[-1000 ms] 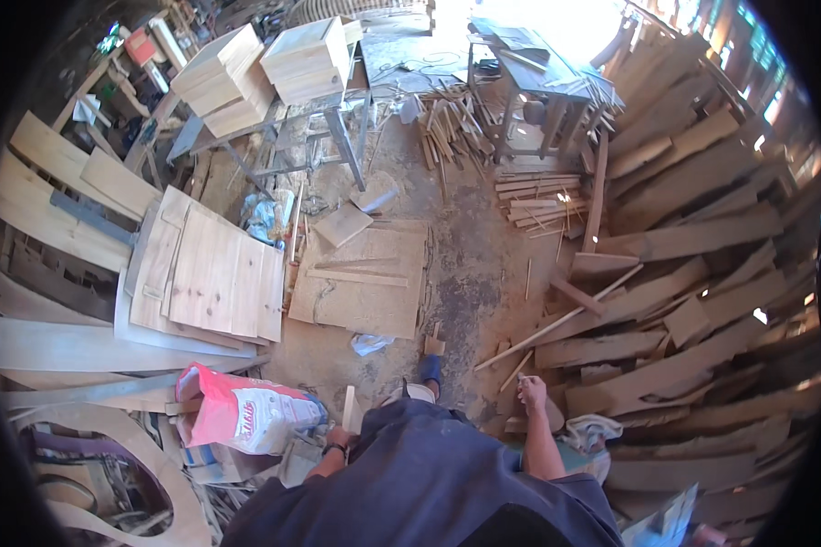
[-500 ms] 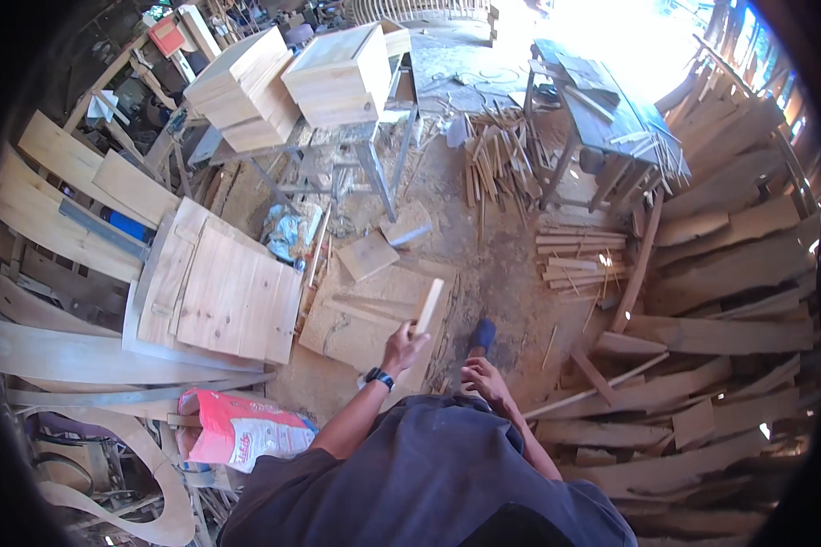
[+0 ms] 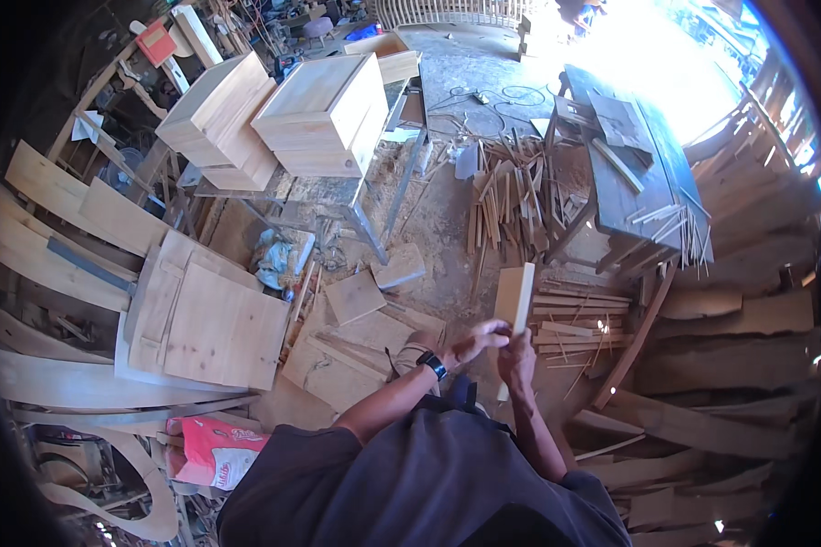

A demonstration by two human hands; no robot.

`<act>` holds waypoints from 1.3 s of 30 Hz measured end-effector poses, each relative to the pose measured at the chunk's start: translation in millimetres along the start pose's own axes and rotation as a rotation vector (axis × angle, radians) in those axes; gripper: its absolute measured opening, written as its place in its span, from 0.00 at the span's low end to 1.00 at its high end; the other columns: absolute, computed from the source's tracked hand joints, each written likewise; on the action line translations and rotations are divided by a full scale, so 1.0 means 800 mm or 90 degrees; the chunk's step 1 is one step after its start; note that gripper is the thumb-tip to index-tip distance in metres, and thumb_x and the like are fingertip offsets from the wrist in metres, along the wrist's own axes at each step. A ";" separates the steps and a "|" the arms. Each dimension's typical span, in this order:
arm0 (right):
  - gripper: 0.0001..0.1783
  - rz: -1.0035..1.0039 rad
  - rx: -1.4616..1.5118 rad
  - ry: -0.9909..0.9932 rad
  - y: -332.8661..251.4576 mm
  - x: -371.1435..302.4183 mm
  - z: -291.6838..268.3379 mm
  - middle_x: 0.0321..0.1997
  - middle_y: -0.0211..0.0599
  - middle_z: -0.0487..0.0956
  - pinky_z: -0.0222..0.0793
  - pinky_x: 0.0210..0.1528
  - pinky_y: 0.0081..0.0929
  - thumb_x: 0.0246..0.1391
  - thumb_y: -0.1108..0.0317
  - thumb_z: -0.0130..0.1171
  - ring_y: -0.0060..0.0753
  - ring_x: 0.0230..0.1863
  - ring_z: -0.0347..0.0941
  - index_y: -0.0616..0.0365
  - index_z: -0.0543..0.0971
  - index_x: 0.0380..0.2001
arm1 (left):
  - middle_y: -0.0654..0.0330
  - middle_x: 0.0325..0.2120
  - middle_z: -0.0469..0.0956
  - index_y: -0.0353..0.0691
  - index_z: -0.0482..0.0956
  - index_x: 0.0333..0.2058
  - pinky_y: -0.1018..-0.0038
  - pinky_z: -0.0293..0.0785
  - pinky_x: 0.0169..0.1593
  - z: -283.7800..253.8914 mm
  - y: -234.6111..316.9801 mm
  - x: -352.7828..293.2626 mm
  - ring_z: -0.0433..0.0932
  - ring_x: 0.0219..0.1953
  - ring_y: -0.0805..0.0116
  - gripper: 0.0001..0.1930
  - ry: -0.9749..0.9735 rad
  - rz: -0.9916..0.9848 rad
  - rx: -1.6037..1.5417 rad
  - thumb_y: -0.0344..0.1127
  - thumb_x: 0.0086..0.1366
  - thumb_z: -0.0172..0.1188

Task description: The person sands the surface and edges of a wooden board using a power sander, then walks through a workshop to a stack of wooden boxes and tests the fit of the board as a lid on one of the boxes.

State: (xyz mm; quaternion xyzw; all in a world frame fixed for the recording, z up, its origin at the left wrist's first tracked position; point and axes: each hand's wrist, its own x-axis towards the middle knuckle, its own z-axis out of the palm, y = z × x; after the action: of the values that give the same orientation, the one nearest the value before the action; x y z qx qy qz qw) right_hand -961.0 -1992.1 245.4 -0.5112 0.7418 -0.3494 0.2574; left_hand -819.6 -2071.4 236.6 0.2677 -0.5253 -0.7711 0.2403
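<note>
Sawdusty brown floor (image 3: 447,278) lies beyond. Just right of frame centre, the right hand (image 3: 517,366) clenches a pale rectangular wooden board (image 3: 511,294); whether the half-curled left hand (image 3: 477,344) grips, I can't tell. Likely stiff, light: grasp long edges.

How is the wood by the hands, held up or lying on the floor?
Held up: the right hand grips the wood piece, which sticks out beyond it; the left hand is close beside.

Letters on a bag (image 3: 212,448)
The pink and white bag has pale letters on pink, red letters on white, too small to read.
</note>
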 end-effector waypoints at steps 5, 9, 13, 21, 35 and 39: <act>0.26 0.023 -0.174 0.002 0.128 0.106 0.000 0.32 0.63 0.77 0.70 0.38 0.56 0.52 0.68 0.52 0.67 0.36 0.75 0.67 0.64 0.53 | 0.52 0.54 0.71 0.32 0.66 0.58 0.68 0.62 0.63 -0.074 0.006 0.054 0.66 0.61 0.63 0.27 0.022 -0.082 0.043 0.41 0.64 0.59; 0.30 0.128 -0.266 -0.138 0.196 0.156 0.020 0.37 0.67 0.77 0.69 0.40 0.57 0.51 0.67 0.51 0.68 0.38 0.74 0.70 0.62 0.56 | 0.55 0.44 0.79 0.32 0.73 0.51 0.76 0.73 0.51 -0.218 -0.025 0.074 0.77 0.46 0.69 0.17 0.248 -0.048 0.056 0.34 0.66 0.57; 0.24 0.301 -0.305 -0.257 0.231 0.200 0.052 0.39 0.66 0.77 0.70 0.46 0.56 0.48 0.69 0.52 0.69 0.42 0.74 0.64 0.64 0.49 | 0.65 0.33 0.80 0.38 0.78 0.43 0.84 0.71 0.35 -0.367 -0.015 0.090 0.76 0.33 0.81 0.12 0.528 -0.113 -0.061 0.37 0.65 0.58; 0.22 0.535 -0.289 -0.239 0.330 0.281 0.103 0.45 0.62 0.77 0.70 0.47 0.53 0.51 0.63 0.53 0.66 0.47 0.74 0.63 0.67 0.47 | 0.64 0.34 0.79 0.36 0.76 0.45 0.83 0.70 0.39 -0.555 0.180 0.311 0.75 0.36 0.80 0.16 0.466 -0.019 0.062 0.42 0.66 0.57; 0.19 0.149 -0.286 -0.142 0.151 0.896 0.246 0.43 0.63 0.77 0.70 0.47 0.54 0.51 0.66 0.49 0.68 0.46 0.73 0.61 0.67 0.46 | 0.60 0.47 0.75 0.36 0.67 0.56 0.78 0.70 0.47 -0.755 0.370 0.619 0.74 0.45 0.75 0.23 0.707 0.139 -0.080 0.40 0.66 0.58; 0.24 0.132 -0.287 -0.165 0.015 1.119 0.262 0.40 0.62 0.77 0.69 0.45 0.56 0.51 0.68 0.47 0.68 0.45 0.73 0.59 0.64 0.53 | 0.44 0.55 0.64 0.30 0.55 0.60 0.66 0.65 0.59 -0.860 0.390 0.663 0.68 0.55 0.60 0.35 0.981 0.160 -0.068 0.40 0.62 0.62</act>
State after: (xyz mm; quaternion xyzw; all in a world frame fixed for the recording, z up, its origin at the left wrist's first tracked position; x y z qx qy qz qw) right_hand -1121.7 -2882.8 83.4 -0.5172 0.8102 -0.0787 0.2644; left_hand -727.4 -2989.5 234.7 0.6542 -0.1989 -0.3594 0.6350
